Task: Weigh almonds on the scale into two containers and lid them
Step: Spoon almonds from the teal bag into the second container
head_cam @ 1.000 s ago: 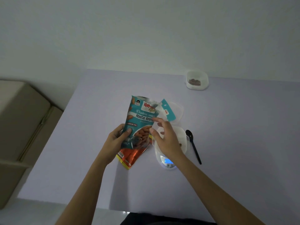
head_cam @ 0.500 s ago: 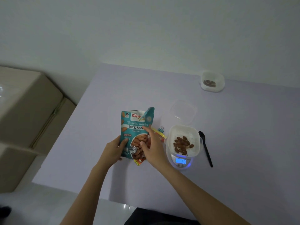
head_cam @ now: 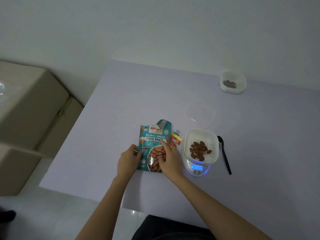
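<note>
A teal roasted-almond bag (head_cam: 153, 141), torn open at the top, lies on the lilac table (head_cam: 121, 94). My left hand (head_cam: 129, 160) grips its left edge with the thumb on the front. My right hand (head_cam: 168, 160) rests on the bag's right side with straight fingers. To the right, a white container (head_cam: 201, 135) with several almonds (head_cam: 199, 150) sits on a small scale (head_cam: 197, 168) whose blue display is lit. A clear lid (head_cam: 200, 114) lies behind it. A second lidded container (head_cam: 232, 82) with almonds stands at the far right.
A black spoon (head_cam: 224, 153) lies right of the scale. An orange packet with a binder clip (head_cam: 175, 138) lies between bag and scale. Beige cardboard boxes (head_cam: 29, 118) stand on the floor to the left of the table.
The bag has come down from above the scale to the table left of it. The container of almonds on the scale is uncovered. My right hand moved onto the bag's front.
</note>
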